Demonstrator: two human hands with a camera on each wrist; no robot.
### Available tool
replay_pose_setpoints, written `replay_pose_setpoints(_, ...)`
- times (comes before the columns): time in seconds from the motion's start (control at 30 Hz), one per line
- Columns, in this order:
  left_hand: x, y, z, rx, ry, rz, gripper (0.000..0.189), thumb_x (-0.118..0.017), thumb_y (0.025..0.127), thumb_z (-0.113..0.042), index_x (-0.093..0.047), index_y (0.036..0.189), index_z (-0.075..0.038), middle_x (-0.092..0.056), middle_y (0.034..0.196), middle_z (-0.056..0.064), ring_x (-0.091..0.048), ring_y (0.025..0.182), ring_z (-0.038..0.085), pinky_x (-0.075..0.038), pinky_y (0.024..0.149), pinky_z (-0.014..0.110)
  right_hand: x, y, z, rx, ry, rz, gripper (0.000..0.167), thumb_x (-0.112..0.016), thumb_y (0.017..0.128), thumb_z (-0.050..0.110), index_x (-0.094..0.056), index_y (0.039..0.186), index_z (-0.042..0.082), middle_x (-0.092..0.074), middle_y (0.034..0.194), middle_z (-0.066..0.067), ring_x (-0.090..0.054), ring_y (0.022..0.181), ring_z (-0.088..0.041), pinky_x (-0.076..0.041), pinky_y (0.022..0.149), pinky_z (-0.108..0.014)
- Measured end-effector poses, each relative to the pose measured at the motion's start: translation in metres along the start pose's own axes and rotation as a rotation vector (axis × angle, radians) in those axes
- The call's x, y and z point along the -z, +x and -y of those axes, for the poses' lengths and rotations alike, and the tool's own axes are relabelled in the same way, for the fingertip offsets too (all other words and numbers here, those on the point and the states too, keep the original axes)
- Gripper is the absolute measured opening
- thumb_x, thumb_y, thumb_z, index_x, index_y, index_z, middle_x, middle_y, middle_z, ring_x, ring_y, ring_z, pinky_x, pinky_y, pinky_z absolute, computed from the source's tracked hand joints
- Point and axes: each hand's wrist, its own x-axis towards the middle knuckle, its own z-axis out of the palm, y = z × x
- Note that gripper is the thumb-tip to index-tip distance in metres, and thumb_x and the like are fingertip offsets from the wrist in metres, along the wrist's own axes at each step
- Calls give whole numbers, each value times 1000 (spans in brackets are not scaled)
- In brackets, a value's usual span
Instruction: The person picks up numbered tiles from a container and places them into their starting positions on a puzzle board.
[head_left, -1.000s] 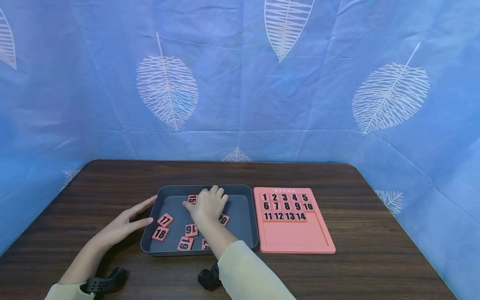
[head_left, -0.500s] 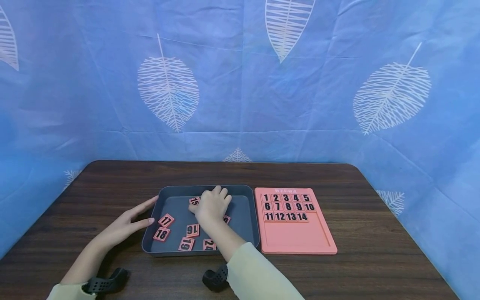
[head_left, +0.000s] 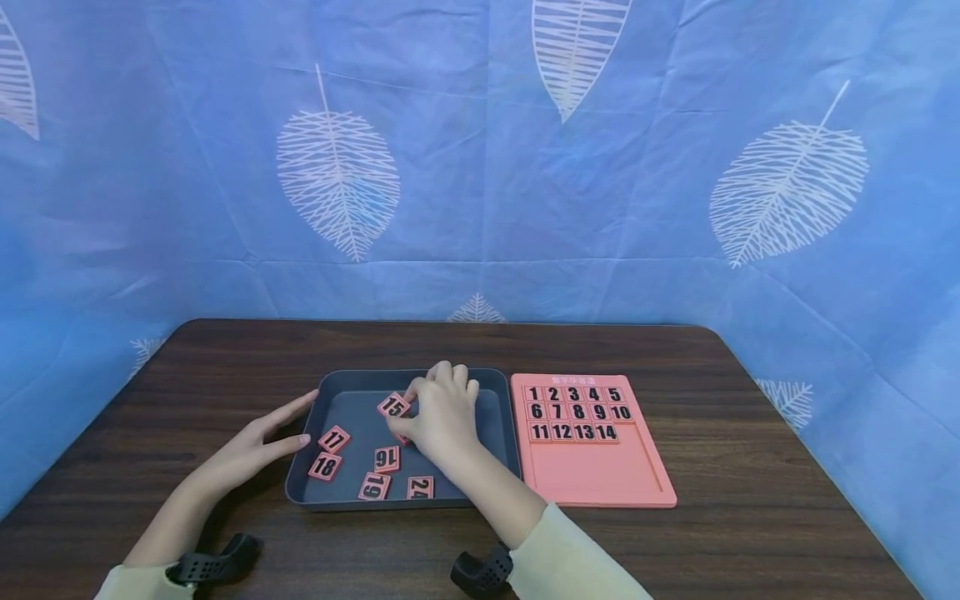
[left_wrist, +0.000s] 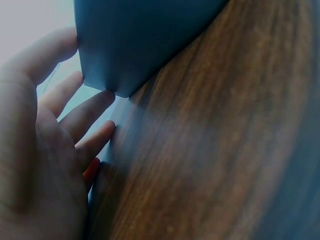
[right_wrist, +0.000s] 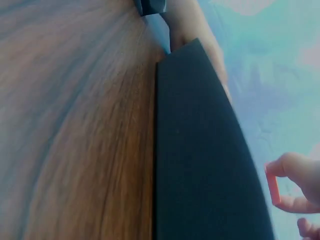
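- Head view: the right hand (head_left: 448,417) is over the dark tray (head_left: 352,404), pinching tile 15 (head_left: 393,406) by its edges between thumb and forefinger; the right wrist view shows the same grip edge-on.
- Tile 15 is in the back half of the tray, turned aslant, its number facing up. Whether it is wholly off the tray floor I cannot tell.
- Left hand (head_left: 251,452): fingers spread, tips at the tray's left side, gripping no tile. It seems to steady the tray.
- Pink board (head_left: 592,475), just right of the tray: tiles 1 to 14 sit in order, two full rows and a third lacking its last place, directly below 10.
- Step in hand, as I judge it: picking out 15 to follow 14.
- Next move, in my judgement: lift 15 clear of the tray wall, carry it right, turn it to read upright, and lower it squarely beside 14 without nudging that row.
- Other tiles lie loose in the tray: 17 (head_left: 333,439), 18 (head_left: 325,466), 16 (head_left: 387,459), 19 (head_left: 373,487) and 24 (head_left: 420,487). One more, partly under the right thumb, shows no readable number.
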Motion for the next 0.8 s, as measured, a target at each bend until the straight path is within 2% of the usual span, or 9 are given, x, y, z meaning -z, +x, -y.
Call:
replay_pose_setpoints(0.23,0,0,0,2,12,-1,64,-57,97,-27,-27,153,-15,-23,154,18,-17,138,47,-21,97,72,23,-17,-15,152,14,-17,28,-83,71,44,-72,86,22,-40,96,3,-33,89,-19,-24,72,-37)
replay_pose_setpoints(0.47,-1,-1,1,-2,7,-4,64,-57,98,-26,-27,153,-15,-23,155,18,-16,138,47,-21,97,72,44,-29,-37,287,26,-11,24,-83,71,41,-70,86,26,-38,96,4,-31,91,-19,-23,76,-39)
replay_pose_setpoints(0.67,-2,-2,0,-1,13,-8,64,-57,98,-27,-28,153,-14,-23,154,19,-17,138,48,-22,97,72,60,-39,-63,382,38,-32,22,-84,72,39,-72,87,27,-39,96,5,-31,91,-19,-23,75,-40)
replay_pose_setpoints(0.8,-2,-2,0,0,10,-8,64,-57,98,-27,-28,153,-14,-23,154,19,-17,138,48,-21,97,72,70,-46,-84,411,27,-29,21,-84,72,37,-72,87,29,-38,97,7,-33,92,-19,-23,75,-40)
